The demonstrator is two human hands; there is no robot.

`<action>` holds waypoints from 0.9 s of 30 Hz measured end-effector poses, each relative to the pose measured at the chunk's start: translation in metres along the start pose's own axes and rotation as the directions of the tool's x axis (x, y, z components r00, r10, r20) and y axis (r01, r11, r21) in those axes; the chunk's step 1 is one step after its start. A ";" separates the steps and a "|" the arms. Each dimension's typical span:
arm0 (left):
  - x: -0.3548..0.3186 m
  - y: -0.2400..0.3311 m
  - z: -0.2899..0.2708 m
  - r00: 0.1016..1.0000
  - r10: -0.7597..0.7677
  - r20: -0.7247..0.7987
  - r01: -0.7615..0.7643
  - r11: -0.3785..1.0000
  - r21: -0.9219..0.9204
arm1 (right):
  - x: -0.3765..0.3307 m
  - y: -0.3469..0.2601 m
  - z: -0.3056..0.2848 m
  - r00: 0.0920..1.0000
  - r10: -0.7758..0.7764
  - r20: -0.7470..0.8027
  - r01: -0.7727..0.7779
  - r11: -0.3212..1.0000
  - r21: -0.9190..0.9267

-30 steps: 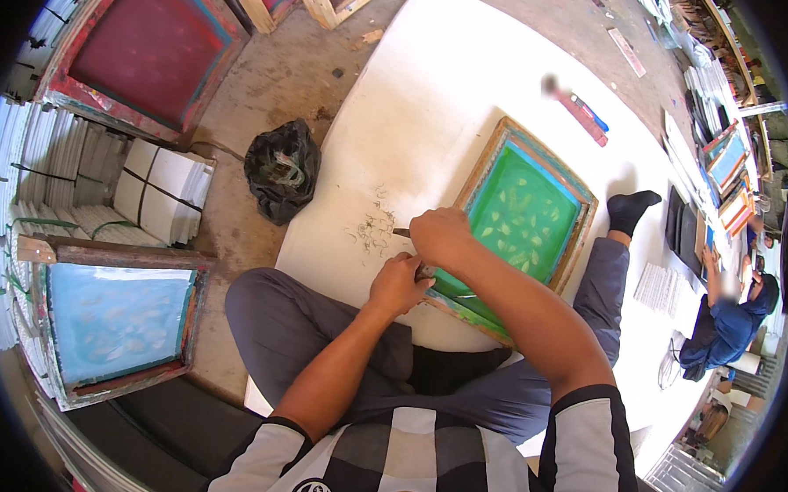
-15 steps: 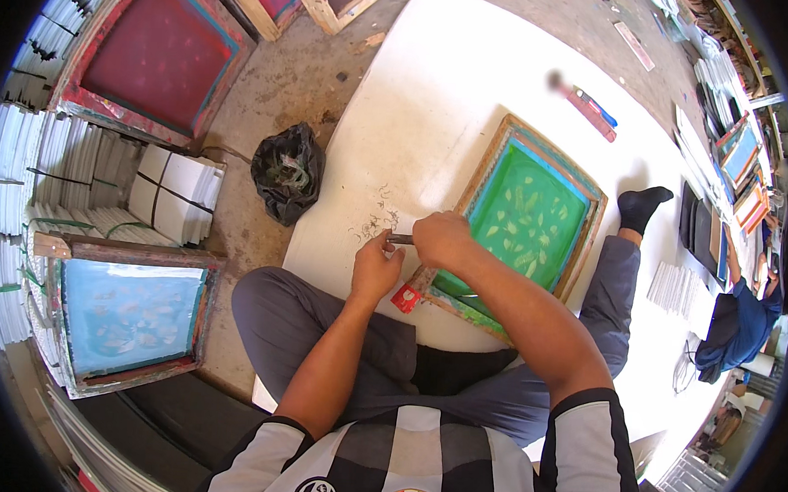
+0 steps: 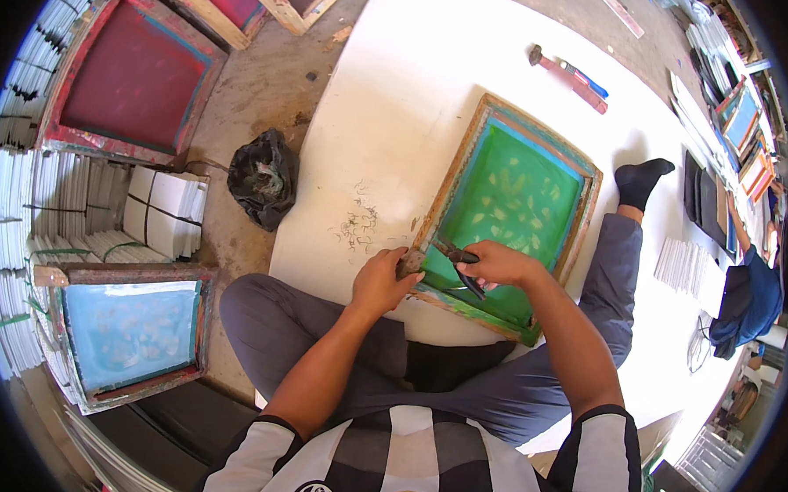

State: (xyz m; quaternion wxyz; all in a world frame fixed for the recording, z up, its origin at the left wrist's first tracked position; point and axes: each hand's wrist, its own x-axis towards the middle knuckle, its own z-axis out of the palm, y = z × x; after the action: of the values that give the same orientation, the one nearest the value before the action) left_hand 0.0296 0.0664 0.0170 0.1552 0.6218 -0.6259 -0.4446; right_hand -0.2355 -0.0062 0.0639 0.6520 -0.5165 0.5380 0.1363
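Observation:
A wooden screen-printing frame (image 3: 468, 157) with green mesh (image 3: 512, 207) and pale leaf-like marks lies on the white board before me. My left hand (image 3: 379, 282) is closed on the frame's near-left corner. My right hand (image 3: 504, 265) holds dark-handled pliers (image 3: 455, 252) above the mesh. The jaws point at the frame's left bar near that corner; whether they touch it I cannot tell. Small dark bent bits (image 3: 357, 227), like pulled staples, are scattered on the board left of the frame.
A black plastic bag (image 3: 263, 179) stands on the floor to the left. Beyond the frame lie a hammer (image 3: 551, 64) and a blue-handled tool (image 3: 584, 78). A blue screen frame (image 3: 131, 327) and a red one (image 3: 129, 80) lean at left. A person (image 3: 748, 301) works far right.
My right hand has moved right and slightly nearer, taking the pliers over the mesh. My left hand has shifted to the frame's corner. A small red square by the corner no longer shows.

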 end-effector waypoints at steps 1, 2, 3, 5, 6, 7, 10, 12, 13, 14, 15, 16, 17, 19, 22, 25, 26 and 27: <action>0.000 0.003 -0.001 1.000 -0.007 0.010 0.006 1.000 0.016 | -0.002 -0.004 -0.002 1.000 -0.007 0.017 0.009 0.994 -0.108; 0.000 0.006 -0.002 1.000 -0.013 0.019 0.012 0.999 0.033 | -0.001 -0.007 -0.002 0.999 -0.013 0.034 0.020 0.977 -0.214; -0.001 0.008 -0.003 0.999 -0.021 0.027 0.020 0.999 0.050 | 0.001 -0.007 0.002 0.999 -0.046 -0.015 0.040 0.955 -0.293; 0.000 0.011 -0.005 0.999 -0.023 0.040 0.021 0.998 0.063 | 0.003 -0.004 0.019 0.987 -0.120 -0.107 0.060 0.893 -0.445; 0.000 0.011 -0.005 0.999 -0.027 0.045 0.024 0.997 0.069 | 0.002 -0.005 0.028 0.979 -0.116 -0.167 0.025 0.882 -0.471; 0.000 0.008 -0.004 1.000 -0.007 0.030 0.005 0.997 0.072 | -0.001 -0.007 0.037 0.968 -0.116 -0.225 -0.011 0.869 -0.496; 0.002 0.005 0.000 1.000 0.013 0.005 -0.013 0.998 0.064 | -0.010 -0.013 0.046 0.951 -0.094 -0.294 -0.069 0.863 -0.501; 0.002 0.008 0.000 0.999 -0.031 0.017 0.030 0.999 0.037 | -0.010 -0.008 0.045 0.935 -0.092 -0.343 -0.108 0.847 -0.521; 0.003 0.008 0.001 1.000 -0.016 0.010 0.016 0.999 0.052 | -0.009 -0.001 0.043 0.917 -0.102 -0.384 -0.137 0.826 -0.547; 0.004 0.007 0.001 1.000 -0.002 0.004 0.002 0.998 0.067 | -0.008 0.007 0.041 0.898 -0.114 -0.424 -0.168 0.803 -0.571; 0.005 0.007 0.001 1.000 0.014 -0.001 -0.013 0.997 0.082 | -0.005 0.017 0.038 0.871 -0.176 -0.458 -0.172 0.764 -0.622; 0.006 0.008 0.001 1.000 0.016 -0.002 -0.016 0.996 0.083 | -0.002 0.028 0.033 0.838 -0.242 -0.489 -0.183 0.720 -0.669; 0.006 0.008 0.000 1.000 0.018 -0.002 -0.017 0.996 0.085 | 0.000 0.038 0.028 0.802 -0.307 -0.512 -0.197 0.673 -0.713; 0.007 0.009 0.000 1.000 0.017 -0.005 -0.017 0.996 0.088 | 0.001 0.043 0.012 0.849 -0.245 -0.468 -0.143 0.747 -0.650; 0.008 0.009 -0.001 1.000 0.014 0.001 -0.014 0.996 0.089 | 0.006 0.055 -0.003 0.880 -0.226 -0.419 -0.068 0.811 -0.580; 0.009 0.010 -0.002 1.000 0.010 0.009 -0.011 0.996 0.086 | 0.009 0.065 -0.001 0.829 -0.285 -0.482 -0.032 0.835 -0.549; 0.009 0.011 -0.002 1.000 0.009 0.012 -0.010 0.996 0.084 | 0.008 0.068 0.001 0.797 -0.309 -0.518 -0.026 0.840 -0.542; 0.008 0.011 -0.003 1.000 0.002 0.014 -0.004 0.997 0.082 | 0.004 0.064 0.004 0.698 -0.414 -0.584 -0.019 0.805 -0.593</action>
State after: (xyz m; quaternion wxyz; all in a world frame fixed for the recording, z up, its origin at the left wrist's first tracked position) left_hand 0.0229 0.0557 0.0242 0.1260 0.6235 -0.6455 -0.4227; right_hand -0.2782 0.0232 0.0259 0.2350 -0.7528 0.6148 0.0104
